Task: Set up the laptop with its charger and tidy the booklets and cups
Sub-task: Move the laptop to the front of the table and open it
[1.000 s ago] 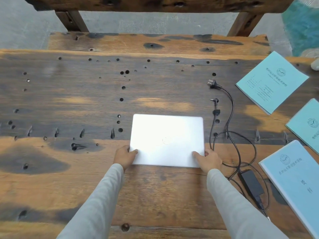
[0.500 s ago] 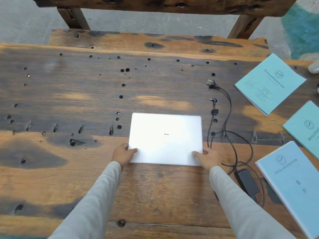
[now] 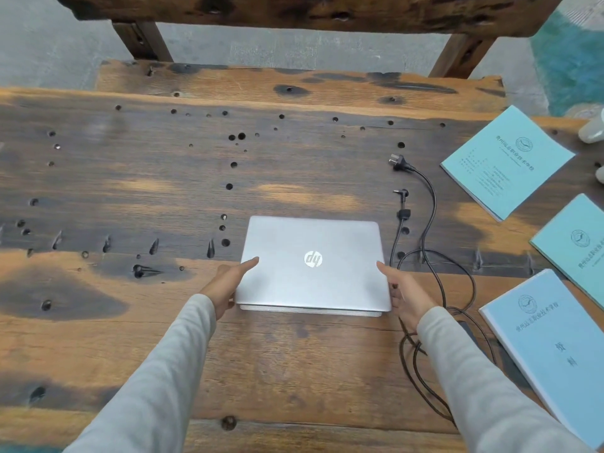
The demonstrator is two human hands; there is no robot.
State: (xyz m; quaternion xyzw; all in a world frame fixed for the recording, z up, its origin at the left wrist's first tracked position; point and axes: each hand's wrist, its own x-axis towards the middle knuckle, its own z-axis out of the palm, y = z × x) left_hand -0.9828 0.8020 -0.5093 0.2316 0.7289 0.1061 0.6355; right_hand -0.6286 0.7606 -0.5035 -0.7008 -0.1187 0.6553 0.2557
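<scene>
A closed silver laptop [image 3: 313, 266] lies in the middle of the wooden table [image 3: 130, 191]. My left hand [image 3: 228, 286] grips its left side and my right hand [image 3: 403, 294] grips its right side, thumbs on the lid. The laptop's near edge looks slightly raised. The black charger cable [image 3: 431, 204] loops to the right of the laptop, with its wall plug [image 3: 398, 162] and barrel connector [image 3: 402, 192] lying free. My right sleeve hides most of the charger brick. Three pale blue booklets [image 3: 506, 161], [image 3: 578, 246], [image 3: 552, 348] lie spread at the right.
A whitish cup [image 3: 593, 129] shows at the far right edge, partly cut off. A wooden bench [image 3: 294, 83] stands beyond the table's far edge. The tabletop is rough and has several holes.
Both hands have shifted from the laptop's near corners up to its left and right sides, and now hold it there. The near edge seems lifted a little.
</scene>
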